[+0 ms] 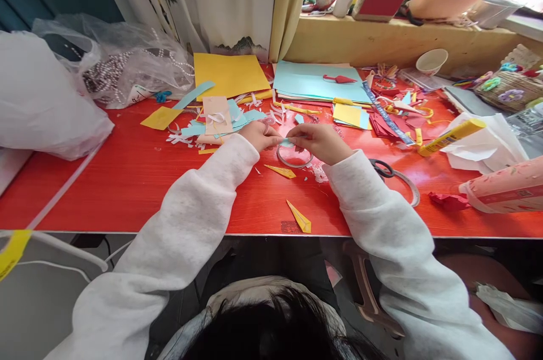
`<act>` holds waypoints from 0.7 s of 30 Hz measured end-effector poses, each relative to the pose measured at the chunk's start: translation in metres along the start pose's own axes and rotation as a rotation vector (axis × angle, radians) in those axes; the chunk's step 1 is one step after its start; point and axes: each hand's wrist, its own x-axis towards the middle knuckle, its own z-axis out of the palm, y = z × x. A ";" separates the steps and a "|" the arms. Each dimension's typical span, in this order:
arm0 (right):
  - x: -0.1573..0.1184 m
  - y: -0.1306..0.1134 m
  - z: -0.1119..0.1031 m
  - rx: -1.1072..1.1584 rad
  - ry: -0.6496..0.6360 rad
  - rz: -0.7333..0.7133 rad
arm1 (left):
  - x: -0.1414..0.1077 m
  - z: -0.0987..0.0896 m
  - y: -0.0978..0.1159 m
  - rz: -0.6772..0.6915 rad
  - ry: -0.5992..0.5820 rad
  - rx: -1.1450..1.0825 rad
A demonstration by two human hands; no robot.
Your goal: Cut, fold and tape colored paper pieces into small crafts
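Note:
My left hand [262, 135] and my right hand [320, 142] meet over the middle of the red table. Between their pinched fingertips is a small piece of light blue paper [287, 143], gripped from both sides and partly covered by the fingers. Just below it lies a grey ring [296, 165], perhaps a roll of tape. Nearer to me are two folded yellow paper pieces, one pointing left [280, 171] and another by the table's front edge [300, 217]. Blue, yellow and pale paper scraps [216, 114] are heaped beyond my left hand.
Stacked blue sheets [314, 80] and a yellow sheet [231, 74] lie at the back. To the right are black-handled scissors [382, 168], a yellow glue stick [452, 137] and a pink cylinder [504, 186]. Plastic bags [46, 94] stand at left.

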 end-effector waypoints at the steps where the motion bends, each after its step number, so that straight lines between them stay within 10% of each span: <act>1: 0.000 0.000 0.000 -0.003 -0.001 0.002 | 0.000 0.000 0.000 0.020 0.017 0.021; 21: 0.000 0.000 -0.002 -0.027 0.076 0.035 | -0.003 -0.003 0.004 0.070 0.049 0.028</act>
